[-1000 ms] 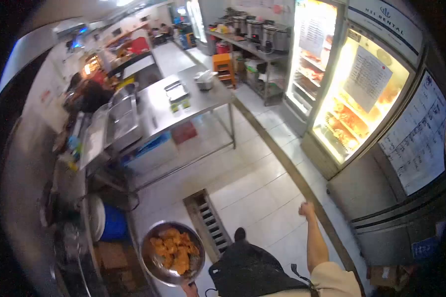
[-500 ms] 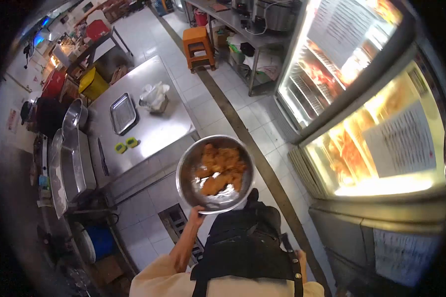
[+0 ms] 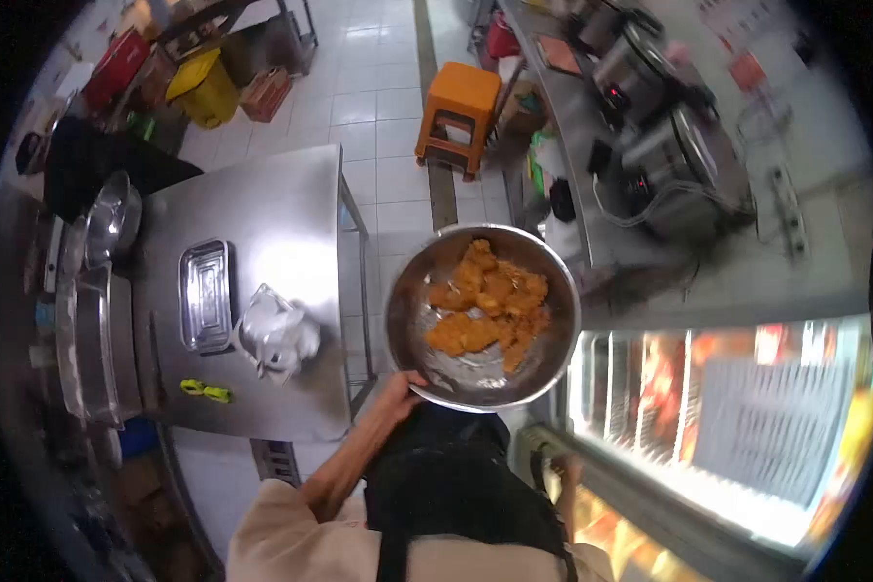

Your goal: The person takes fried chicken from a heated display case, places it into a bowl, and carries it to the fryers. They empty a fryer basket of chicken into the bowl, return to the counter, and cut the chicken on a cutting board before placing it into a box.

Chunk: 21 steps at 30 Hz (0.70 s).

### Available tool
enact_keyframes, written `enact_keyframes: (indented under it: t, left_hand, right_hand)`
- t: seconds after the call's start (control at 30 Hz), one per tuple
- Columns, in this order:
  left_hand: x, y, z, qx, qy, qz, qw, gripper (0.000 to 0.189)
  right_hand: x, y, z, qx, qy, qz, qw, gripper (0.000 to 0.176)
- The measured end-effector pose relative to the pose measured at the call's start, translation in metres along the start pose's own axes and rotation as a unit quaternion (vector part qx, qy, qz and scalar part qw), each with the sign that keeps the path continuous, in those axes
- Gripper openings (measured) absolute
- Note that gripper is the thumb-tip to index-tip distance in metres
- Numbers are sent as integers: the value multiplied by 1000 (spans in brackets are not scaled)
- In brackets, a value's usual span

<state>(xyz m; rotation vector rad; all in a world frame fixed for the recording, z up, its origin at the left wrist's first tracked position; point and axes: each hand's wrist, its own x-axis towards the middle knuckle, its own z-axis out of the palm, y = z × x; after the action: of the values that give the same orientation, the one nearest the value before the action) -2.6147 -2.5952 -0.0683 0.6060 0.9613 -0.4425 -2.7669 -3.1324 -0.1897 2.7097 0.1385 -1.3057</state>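
Observation:
Held out ahead of me is a round metal bowl [image 3: 412, 335] with several pieces of golden-brown fried food [image 3: 490, 301] in it. My left hand [image 3: 403, 390] is closed on the bowl's near left rim. Low at my side, by the black apron [image 3: 436, 475], hangs my right hand [image 3: 567, 470]; it is blurred and its fingers are not clear. A lit glass-door fridge [image 3: 689, 436] stands beside that hand on the right.
On the steel table [image 3: 272, 204] to the left are a metal tray [image 3: 206, 296], a white plastic bag [image 3: 279, 335] and a yellow-green object [image 3: 206, 391]. Ahead stands an orange stool [image 3: 463, 97]. Several cookers [image 3: 684, 160] line the right counter [image 3: 621, 238]. A person [image 3: 107, 160] in dark clothing is at far left.
I have moved forward and my view has turned to the right. The stool, cookers and table appear closer. The bowl stays in my left hand, and the fridge has shifted lower in view.

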Motion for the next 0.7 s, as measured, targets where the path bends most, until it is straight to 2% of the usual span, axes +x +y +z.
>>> enact_keyframes:
  t: [0.03,0.07,0.1,0.13,0.17,0.27,0.33,0.43,0.47,0.57,0.67,0.7]
  left_hand:
    - [11,31,21,14,1,16,1000,6]
    - [19,70,41,35,5,31,999,5]
    - [30,108,59,64,9,47,997,5]
    - [43,140,81,18,18,74,997,7]
    - [59,172,96,10,24,87,996,7]
    - [131,269,126,-38,27,121,992,7]
    - [164,339,162,-81,77,138,984,6]
    - [196,464,216,-74,127,221,964,6]
    - [201,496,229,-94,140,209,963,7]
    - [221,608,231,-91,161,184,965,7]
    - [278,726,246,-135,159,213,954,5]
    - [305,744,263,-130,168,230,950,5]
  right_hand:
    - [20,-1,-16,126,-19,32,991,32]
    - [38,-12,-33,410,-28,108,905,32]
    - [57,-24,-62,628,-20,184,756,32]
    - [79,-32,-92,688,-21,205,696,32]
    - [103,-44,-119,708,-30,214,672,32]
    - [203,-75,-201,710,-66,211,669,32]
    - [285,-97,-267,698,-88,179,688,32]
    - [422,-146,-398,681,-105,100,717,32]
    - [460,-167,-447,685,-107,87,716,32]
    - [591,-233,-637,684,-84,10,724,32]
    - [748,-304,-900,683,-19,-142,716,26]
    - [783,-309,-985,678,29,-148,720,25]
